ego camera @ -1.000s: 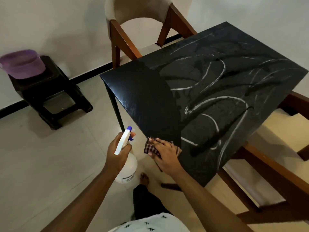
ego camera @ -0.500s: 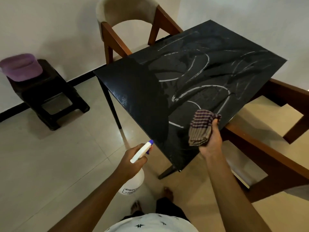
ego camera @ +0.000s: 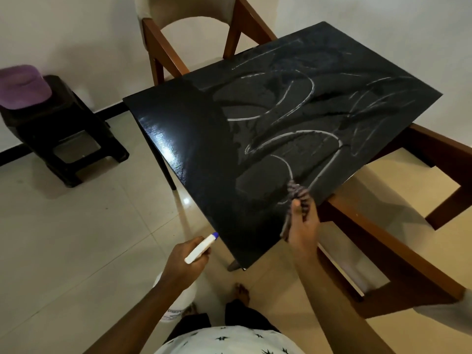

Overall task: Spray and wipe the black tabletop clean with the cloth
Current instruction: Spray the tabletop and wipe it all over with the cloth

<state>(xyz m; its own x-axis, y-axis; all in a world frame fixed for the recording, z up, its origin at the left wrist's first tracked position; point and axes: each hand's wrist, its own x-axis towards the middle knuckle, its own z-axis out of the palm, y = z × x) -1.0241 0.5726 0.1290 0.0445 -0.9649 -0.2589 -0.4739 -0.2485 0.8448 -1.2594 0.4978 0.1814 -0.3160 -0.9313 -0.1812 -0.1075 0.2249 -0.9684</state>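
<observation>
Gripping a bunched checked cloth [ego camera: 297,194], the right hand [ego camera: 304,226] is over the near right part of the desk [ego camera: 194,139], close to its right edge. Fingers are curled round the fabric, thumb up along it. The cloth's top pokes out above the fingers and a strip hangs down past the palm. The cloth is motion-blurred, so cannot tell if it touches the surface. The left hand [ego camera: 184,261] is wrapped round the neck of a white bottle [ego camera: 200,247], held off the desk's near corner, over the floor [ego camera: 76,238]. The spray head's blue tip points toward the desk edge, just short of it. The bottle body hangs below the wrist, partly hidden by the forearm, label unreadable. The desk top is black; its left part is glossy and plain, the middle and right are covered in whitish curved streaks [ego camera: 293,134] and dull smeared patches. A wooden chair [ego camera: 158,47] with a pale padded back stands at the far side. A second chair [ego camera: 383,238], wood frame with a pale seat, sits at the right, partly under the desk. A dark stool [ego camera: 63,139] stands by the left wall with a purple basin [ego camera: 21,88] on top. Bare feet [ego camera: 241,292] are on the tiles below, with a white patterned shirt [ego camera: 224,341] at the bottom edge.
</observation>
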